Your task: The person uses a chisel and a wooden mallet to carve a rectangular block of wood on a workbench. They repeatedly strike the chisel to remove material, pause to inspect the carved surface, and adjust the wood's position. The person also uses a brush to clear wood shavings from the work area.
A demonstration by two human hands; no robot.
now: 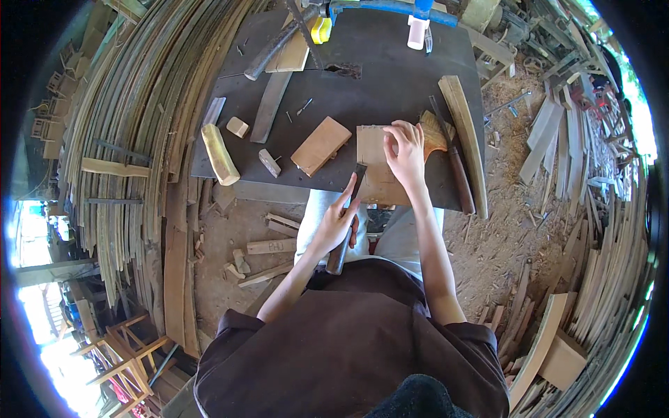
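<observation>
My left hand (337,224) is wrapped round a chisel (359,172), its dark flat blade pointing up toward the board and its wooden handle running down toward my lap. My right hand (405,155) is over a light brown flat wooden board (373,157) at the bench's near edge. Its fingers are bent and apart, with a gap by the thumb and nothing visible between them. To the left of the board lies a reddish-brown wood block (321,146). On the right are a wooden mallet head (433,132) and a long dark-handled tool (458,171).
The dark workbench (390,76) carries a curved wood piece (463,139), a pale rounded piece (220,155), small blocks, a hammer (279,49) and a blue clamp (383,7). Planks (139,104) are stacked at left. Offcuts (272,246) lie on the floor.
</observation>
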